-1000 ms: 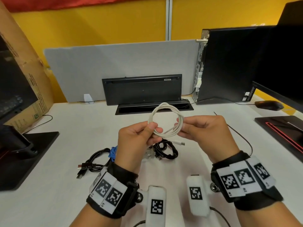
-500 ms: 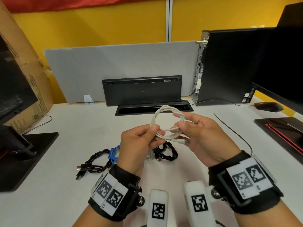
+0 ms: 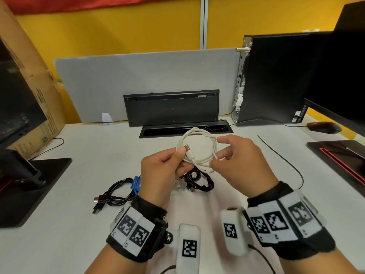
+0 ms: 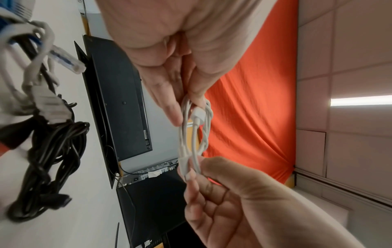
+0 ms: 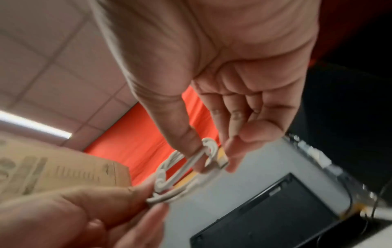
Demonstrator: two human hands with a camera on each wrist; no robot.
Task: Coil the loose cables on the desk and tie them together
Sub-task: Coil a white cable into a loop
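A white USB cable wound into a small coil hangs in the air above the desk, held between both hands. My left hand pinches the coil's left side, with a white plug sticking out by the thumb. My right hand pinches the coil's right side between thumb and fingers. In the left wrist view the white coil runs from my left fingers down to the right thumb. The right wrist view shows the white coil blurred between both hands.
Below the hands lie a coiled black cable, a black cable bundle with USB plugs and a blue tie. A thin black zip tie lies to the right. A keyboard, computer tower, mouse and cardboard box ring the desk.
The right hand has shifted its hold from the coil's middle to its right side. A cable plug now stands out by the left thumb inside the loop.
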